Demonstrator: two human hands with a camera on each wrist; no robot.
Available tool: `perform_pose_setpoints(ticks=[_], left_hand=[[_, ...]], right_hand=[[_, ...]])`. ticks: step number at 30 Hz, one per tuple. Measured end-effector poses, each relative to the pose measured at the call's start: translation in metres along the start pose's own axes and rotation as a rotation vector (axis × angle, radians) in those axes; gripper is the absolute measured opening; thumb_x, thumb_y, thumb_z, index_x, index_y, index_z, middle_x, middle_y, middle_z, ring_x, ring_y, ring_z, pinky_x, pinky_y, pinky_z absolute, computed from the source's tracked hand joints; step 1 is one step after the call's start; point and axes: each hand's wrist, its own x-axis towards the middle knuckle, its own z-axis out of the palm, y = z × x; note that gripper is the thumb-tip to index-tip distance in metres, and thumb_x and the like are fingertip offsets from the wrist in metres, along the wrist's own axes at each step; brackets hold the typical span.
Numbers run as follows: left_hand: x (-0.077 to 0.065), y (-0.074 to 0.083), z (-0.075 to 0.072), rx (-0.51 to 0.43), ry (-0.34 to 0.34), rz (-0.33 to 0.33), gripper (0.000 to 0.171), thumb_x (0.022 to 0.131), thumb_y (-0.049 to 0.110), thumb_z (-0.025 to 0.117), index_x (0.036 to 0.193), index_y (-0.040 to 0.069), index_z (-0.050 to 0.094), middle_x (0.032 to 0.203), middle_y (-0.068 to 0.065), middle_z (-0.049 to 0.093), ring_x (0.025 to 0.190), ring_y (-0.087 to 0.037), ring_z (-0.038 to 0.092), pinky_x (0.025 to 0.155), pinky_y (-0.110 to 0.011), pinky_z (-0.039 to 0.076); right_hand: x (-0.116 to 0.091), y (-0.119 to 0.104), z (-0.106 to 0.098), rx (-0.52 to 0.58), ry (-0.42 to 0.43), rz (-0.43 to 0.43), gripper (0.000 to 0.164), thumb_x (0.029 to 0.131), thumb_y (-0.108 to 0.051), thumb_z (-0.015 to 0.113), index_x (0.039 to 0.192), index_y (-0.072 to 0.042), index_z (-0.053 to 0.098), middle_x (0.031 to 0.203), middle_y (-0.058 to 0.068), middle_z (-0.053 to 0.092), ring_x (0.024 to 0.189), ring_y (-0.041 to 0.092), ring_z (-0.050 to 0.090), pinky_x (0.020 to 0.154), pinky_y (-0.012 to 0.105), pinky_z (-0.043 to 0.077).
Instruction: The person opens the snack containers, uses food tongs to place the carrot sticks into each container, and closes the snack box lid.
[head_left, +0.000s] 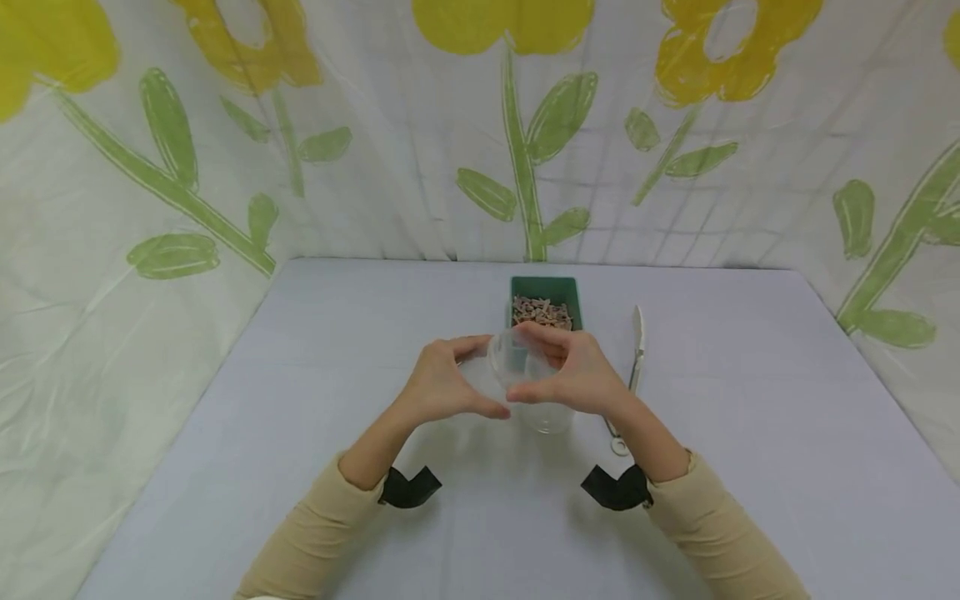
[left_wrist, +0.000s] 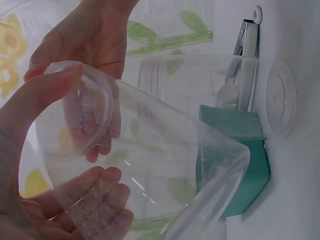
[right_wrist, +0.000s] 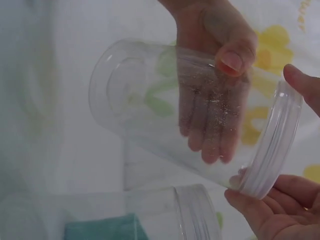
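Between both hands, tilted above the table, is a clear plastic jar (right_wrist: 150,135). My right hand (head_left: 562,367) grips its ringed end (right_wrist: 280,135), thumb on one side and fingers on the other. Around the same jar curves my left hand (head_left: 442,379); its thumb (left_wrist: 55,85) lies near one end, and its fingers show through the clear wall. Another clear jar (head_left: 547,419) stands upright on the table just below the hands, partly covered by them. I cannot make out contents in the held jar.
A green tub (head_left: 567,287) with small brown dried pieces (head_left: 542,312) stands behind the hands. Metal tongs (head_left: 638,342) with a white ring lie right of it, partly behind the right wrist. A flower-printed curtain (head_left: 405,167) hangs along the table's (head_left: 337,317) back.
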Motion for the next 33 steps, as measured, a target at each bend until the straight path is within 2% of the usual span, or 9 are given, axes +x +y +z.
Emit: perform_pose_setpoints(ticks=[5,9,12,15,17,20,25,29,33], left_hand=[[0.000,-0.003,0.000,-0.058,-0.023,0.005,0.077,0.056,0.012,0.093,0.126,0.000,0.063,0.119,-0.010,0.067,0.104,-0.024,0.063,0.086,-0.042,0.052],[-0.002,-0.007,-0.001,-0.283,-0.219,0.042,0.067,0.059,0.001,0.089,0.122,-0.003,0.064,0.112,-0.011,0.070,0.095,-0.023,0.066,0.080,-0.038,0.055],[-0.002,-0.010,-0.002,-0.434,-0.388,0.055,0.063,0.062,-0.007,0.085,0.121,-0.007,0.063,0.110,-0.013,0.069,0.095,-0.024,0.066,0.081,-0.039,0.055],[-0.001,-0.011,-0.001,-0.444,-0.436,0.062,0.065,0.063,-0.007,0.084,0.123,-0.007,0.060,0.115,-0.013,0.067,0.102,-0.022,0.064,0.089,-0.038,0.052],[0.001,-0.013,0.000,-0.445,-0.435,0.039,0.065,0.065,-0.007,0.084,0.125,-0.007,0.059,0.119,-0.012,0.065,0.107,-0.022,0.063,0.093,-0.037,0.050],[-0.001,-0.015,-0.001,-0.436,-0.370,-0.005,0.067,0.066,-0.007,0.083,0.128,-0.006,0.057,0.125,-0.014,0.062,0.115,-0.024,0.060,0.098,-0.038,0.047],[-0.004,-0.013,0.001,-0.363,-0.130,-0.061,0.073,0.067,-0.002,0.086,0.133,-0.003,0.054,0.131,-0.015,0.059,0.124,-0.028,0.053,0.104,-0.043,0.041],[-0.004,-0.010,0.010,-0.190,0.081,-0.017,0.081,0.065,0.006,0.090,0.136,0.000,0.053,0.130,-0.015,0.059,0.117,-0.032,0.055,0.097,-0.051,0.045],[-0.005,-0.004,0.023,0.032,0.265,0.038,0.083,0.062,0.014,0.092,0.134,-0.002,0.053,0.129,-0.017,0.059,0.113,-0.034,0.057,0.090,-0.054,0.048]], right_hand=[[-0.003,0.003,0.000,-0.026,-0.007,-0.066,0.079,0.071,-0.016,0.088,0.138,0.005,0.050,0.142,0.020,0.048,0.130,0.032,0.047,0.102,0.045,0.042],[-0.006,0.007,-0.002,-0.009,-0.118,-0.303,0.077,0.068,-0.006,0.088,0.134,0.007,0.052,0.136,0.023,0.053,0.125,0.025,0.052,0.098,0.035,0.047],[-0.006,0.006,-0.008,0.007,-0.264,-0.456,0.077,0.067,0.001,0.086,0.134,0.009,0.051,0.134,0.024,0.054,0.125,0.020,0.051,0.099,0.032,0.046],[-0.003,0.003,-0.019,-0.038,-0.353,-0.465,0.079,0.067,0.000,0.087,0.137,0.007,0.049,0.137,0.022,0.052,0.130,0.020,0.047,0.104,0.039,0.042],[-0.003,0.003,-0.027,-0.091,-0.350,-0.425,0.081,0.067,-0.003,0.088,0.138,0.005,0.049,0.140,0.020,0.051,0.132,0.021,0.045,0.106,0.043,0.039],[-0.005,0.004,-0.035,-0.147,-0.241,-0.321,0.081,0.068,-0.004,0.087,0.138,0.005,0.049,0.141,0.018,0.050,0.133,0.027,0.044,0.107,0.046,0.036],[-0.011,-0.001,-0.035,-0.137,-0.046,-0.126,0.061,0.085,-0.006,0.074,0.138,0.007,0.048,0.141,0.020,0.049,0.128,0.034,0.049,0.103,0.041,0.041],[-0.009,-0.007,-0.028,0.009,0.002,-0.015,0.051,0.096,-0.011,0.062,0.141,0.006,0.045,0.142,0.019,0.049,0.128,0.030,0.049,0.102,0.040,0.042],[-0.003,-0.009,-0.014,0.085,0.045,0.075,0.061,0.094,-0.016,0.065,0.145,0.004,0.038,0.148,0.017,0.042,0.133,0.028,0.044,0.104,0.040,0.040]])
